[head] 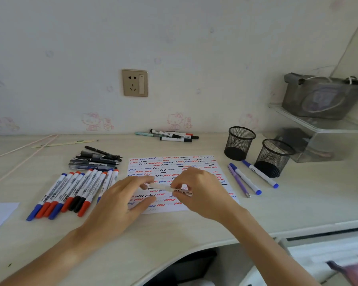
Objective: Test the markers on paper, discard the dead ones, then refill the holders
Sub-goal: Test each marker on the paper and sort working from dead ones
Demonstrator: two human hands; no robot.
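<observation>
marker (171, 188) tip hidden by fingers | left hand (120, 203) pinches its cap end | right hand (198, 190) grips barrel over paper (194, 162)

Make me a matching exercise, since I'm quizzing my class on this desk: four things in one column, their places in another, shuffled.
Things:
1. white marker
2. row of markers
3. mesh holders
4. dark pens

Places:
A. behind the row of markers, left of the paper
B. right of the paper, back
C. held in both hands over the paper
D. left of the paper, front

Pairs: 1-C, 2-D, 3-B, 4-A
</observation>
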